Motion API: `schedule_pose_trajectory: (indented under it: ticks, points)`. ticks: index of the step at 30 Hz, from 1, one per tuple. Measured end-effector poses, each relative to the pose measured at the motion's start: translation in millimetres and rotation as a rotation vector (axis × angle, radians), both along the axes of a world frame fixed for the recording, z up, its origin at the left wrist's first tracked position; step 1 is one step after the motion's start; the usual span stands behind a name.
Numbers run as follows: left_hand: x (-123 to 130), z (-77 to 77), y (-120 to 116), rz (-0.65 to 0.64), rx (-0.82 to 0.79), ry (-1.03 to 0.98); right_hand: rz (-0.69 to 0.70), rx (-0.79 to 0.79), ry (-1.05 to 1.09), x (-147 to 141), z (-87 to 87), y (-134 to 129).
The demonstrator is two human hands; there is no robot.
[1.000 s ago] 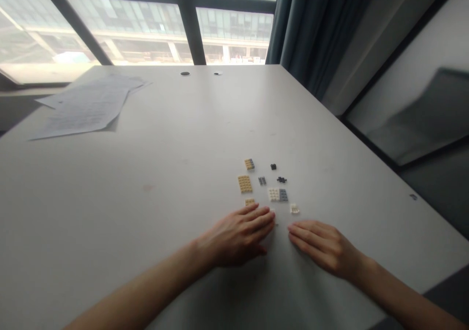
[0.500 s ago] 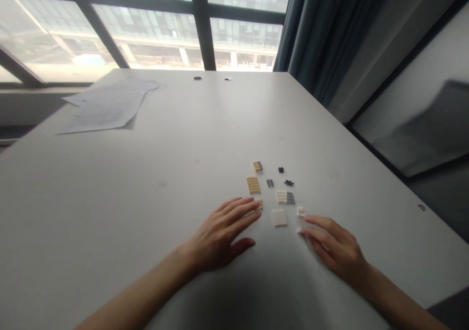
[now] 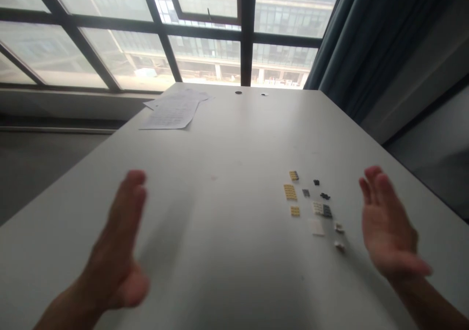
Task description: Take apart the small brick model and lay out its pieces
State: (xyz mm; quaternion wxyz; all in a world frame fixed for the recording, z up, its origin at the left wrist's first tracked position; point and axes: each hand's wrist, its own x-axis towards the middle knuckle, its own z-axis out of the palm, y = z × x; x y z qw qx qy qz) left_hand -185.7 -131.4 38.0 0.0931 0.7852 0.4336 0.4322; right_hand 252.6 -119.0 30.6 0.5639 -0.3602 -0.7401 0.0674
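Left hand (image 3: pixel 115 242): up over the left side of the tabletop (image 3: pixel 227 173), seen edge-on, a bit blurred; fingers together and straight, pointing toward the window (image 3: pixel 205 54), leaning slightly right.
Left grip: wide, thumb standing off low on the inner side.
Left wrist: nearly in line with its forearm, which rises from the near left.
Right hand (image 3: pixel 390 227): up on the right, palm turned partly to the left hand; fingers extended and bunched, tips leaning left; thumb pointing outward.
Right grip: wide as well.
Hand spacing: well apart, roughly mirrored.
Brick pieces: loose group on the tabletop between the hands, nearer the right one.
Yellow column: yellow-grey plate (image 3: pixel 293 175) farthest, large yellow plate (image 3: pixel 290 192) in the middle, small yellow plate (image 3: pixel 295 211) nearest.
Dark bits: small grey piece (image 3: pixel 306 192) beside the large yellow plate; black piece (image 3: pixel 316 182) and knobbly dark piece (image 3: pixel 325 196) to its right.
White parts: white-grey plate (image 3: pixel 322 209), then flat white tile (image 3: pixel 317 228) just nearer; two small white pieces (image 3: pixel 339 246) to the tile's right, closest to the right hand.
Papers (image 3: pixel 170 113): overlapping sheets, far left of the tabletop.
Curtain (image 3: pixel 340 32): dark blue, right of the window.
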Motion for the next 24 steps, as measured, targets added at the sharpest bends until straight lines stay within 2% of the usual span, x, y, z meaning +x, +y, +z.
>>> schedule_pose_trajectory:
  ticks: [2, 4, 6, 9, 13, 19, 22, 24]
  points:
    - [18, -4.6, -4, -0.195, 0.097, 0.384, 0.19, 0.048, -0.5, -32, -0.7, -8]
    - [38, -18.5, -4, -0.319, -0.011, 0.642, 0.413, 0.028, -0.83, -57, -11.2, -12]
    - [51, -35.3, -2, -0.441, -0.138, 0.739, 0.554, -0.107, -0.984, -71, -24.8, -12]
    - [58, -52.3, -1, -0.52, -0.268, 0.749, 0.625, -0.303, -1.014, -77, -39.3, -9]
    - [56, -53.6, -1, -0.525, -0.331, 0.736, 0.635, -0.41, -0.959, -74, -43.0, -8]
    - [57, -49.8, -2, -0.514, -0.34, 0.758, 0.647, -0.424, -0.957, -74, -40.6, -9]
    - [58, -50.1, -1, -0.506, -0.3, 0.761, 0.621, -0.36, -0.955, -75, -41.3, -9]
    - [58, -50.9, -2, -0.482, -0.213, 0.743, 0.578, -0.278, -0.932, -76, -44.1, -10]
